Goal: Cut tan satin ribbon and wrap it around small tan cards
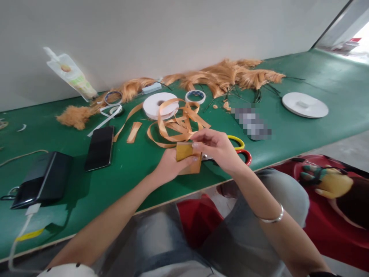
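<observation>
Before me, my left hand is closed around a small flat piece with a mustard-yellow face, thumb pressed across its front. Peach-orange ribbon shows below and behind that piece. My right hand has thumb and fingers pinched together at the piece's upper right edge; whether they grip the ribbon or the piece itself I cannot tell. Loose loops of orange ribbon lie just beyond my hands, beside a white spool. Scissors with yellow and red handles lie partly hidden under my right hand.
A cut ribbon strip, a phone and a black device lie left on the green table. Behind are tape rolls and orange fibre bundles. A white disc lies right, a red stool below.
</observation>
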A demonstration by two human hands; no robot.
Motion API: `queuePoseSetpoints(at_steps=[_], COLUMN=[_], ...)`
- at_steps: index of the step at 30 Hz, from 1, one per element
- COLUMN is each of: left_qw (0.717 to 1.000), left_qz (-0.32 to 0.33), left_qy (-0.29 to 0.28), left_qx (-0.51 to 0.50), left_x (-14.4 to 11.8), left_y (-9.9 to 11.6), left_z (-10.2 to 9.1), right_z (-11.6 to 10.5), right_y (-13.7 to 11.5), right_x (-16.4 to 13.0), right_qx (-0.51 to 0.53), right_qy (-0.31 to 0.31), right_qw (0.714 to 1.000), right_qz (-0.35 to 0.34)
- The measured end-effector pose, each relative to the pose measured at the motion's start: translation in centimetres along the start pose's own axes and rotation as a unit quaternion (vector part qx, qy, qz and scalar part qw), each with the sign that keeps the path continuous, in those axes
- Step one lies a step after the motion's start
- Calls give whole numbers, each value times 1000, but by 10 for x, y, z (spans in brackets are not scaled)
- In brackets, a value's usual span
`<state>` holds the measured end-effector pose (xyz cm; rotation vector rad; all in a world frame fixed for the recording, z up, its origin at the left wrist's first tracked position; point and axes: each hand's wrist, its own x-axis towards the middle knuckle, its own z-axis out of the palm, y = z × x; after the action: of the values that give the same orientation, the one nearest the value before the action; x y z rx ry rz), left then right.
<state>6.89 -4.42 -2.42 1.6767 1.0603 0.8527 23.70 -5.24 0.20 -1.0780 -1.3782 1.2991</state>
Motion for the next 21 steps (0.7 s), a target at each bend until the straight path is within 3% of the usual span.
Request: queuePoseSetpoints(at_steps=[7, 13, 17, 21], left_qw=[999, 999, 999, 999], left_qz=[-18, -7, -8, -14], left_qy=[-31, -34, -28, -29], left_qx=[21, -10, -37, -44], left_x=[-1, 0, 1, 2], left_y=[-6, -5, -1, -2], left_z=[0, 0, -1, -3], right_z=[0, -4, -8, -7], right_y=[2, 3, 1, 1], right_x=[4, 4, 5, 5], right_qx=[-41, -92, -43, -30], right_qy=[-20, 44, -43, -41], right_qw=[999, 995, 998, 998], right_qz=[23, -16, 10, 36])
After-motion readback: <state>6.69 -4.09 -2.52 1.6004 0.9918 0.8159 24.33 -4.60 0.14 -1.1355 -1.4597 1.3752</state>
